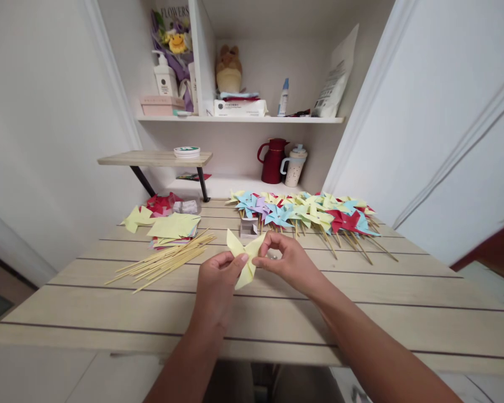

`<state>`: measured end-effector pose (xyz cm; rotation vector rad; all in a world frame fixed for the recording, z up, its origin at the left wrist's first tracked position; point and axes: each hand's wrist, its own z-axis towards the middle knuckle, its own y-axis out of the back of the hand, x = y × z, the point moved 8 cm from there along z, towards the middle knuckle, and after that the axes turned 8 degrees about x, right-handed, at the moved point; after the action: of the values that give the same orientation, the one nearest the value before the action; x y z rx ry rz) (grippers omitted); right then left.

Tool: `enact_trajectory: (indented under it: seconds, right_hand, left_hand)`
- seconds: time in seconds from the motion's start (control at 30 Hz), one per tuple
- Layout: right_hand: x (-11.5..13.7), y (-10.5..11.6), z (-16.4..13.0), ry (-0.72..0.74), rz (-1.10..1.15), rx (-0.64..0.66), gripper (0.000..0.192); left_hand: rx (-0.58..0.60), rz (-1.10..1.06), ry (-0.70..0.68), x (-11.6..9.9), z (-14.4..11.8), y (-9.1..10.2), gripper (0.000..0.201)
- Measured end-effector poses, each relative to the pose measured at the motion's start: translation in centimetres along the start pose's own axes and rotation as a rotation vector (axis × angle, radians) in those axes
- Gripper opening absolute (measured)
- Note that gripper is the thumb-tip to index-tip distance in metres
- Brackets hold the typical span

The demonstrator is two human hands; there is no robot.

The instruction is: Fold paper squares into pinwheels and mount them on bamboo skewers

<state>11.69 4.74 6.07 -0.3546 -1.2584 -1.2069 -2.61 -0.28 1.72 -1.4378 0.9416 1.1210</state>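
Pale yellow paper pinwheel (246,274) gripped two-handed.
Left hand (218,273) pinches its left side, thumb uppermost; right hand (292,259) pinches its right, fingers curled; forearms (353,322) converge above table (411,324).

And it's a busy slatted table (277,319): thin sticks (168,262) strewn on the left, a stack of coloured paper (174,225) just behind, a small box (248,227) mid-table, and bright pinwheels (315,214) crowding the back right!
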Motion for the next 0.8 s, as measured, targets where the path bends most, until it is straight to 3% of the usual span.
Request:
enact_trajectory:
  seconds: [0.3, 0.53, 0.8]
  right_hand:
    - [-1.9, 0.0, 0.3, -0.026, 0.249, -0.038, 0.029]
    - [-1.4, -0.7, 0.1, -0.095, 0.388, 0.002, 0.042]
    - [-1.1, -0.8, 0.0, -0.115, 0.377, 0.012, 0.048]
  left_hand:
    - [-0.031, -0.037, 0.008, 0.0, 0.2, 0.1, 0.030]
    - [-0.004, -0.051, -0.003, 0.2, 0.1, -0.3, 0.028]
    - [0.054, -0.051, 0.011, 0.7, 0.3, -0.4, 0.034]
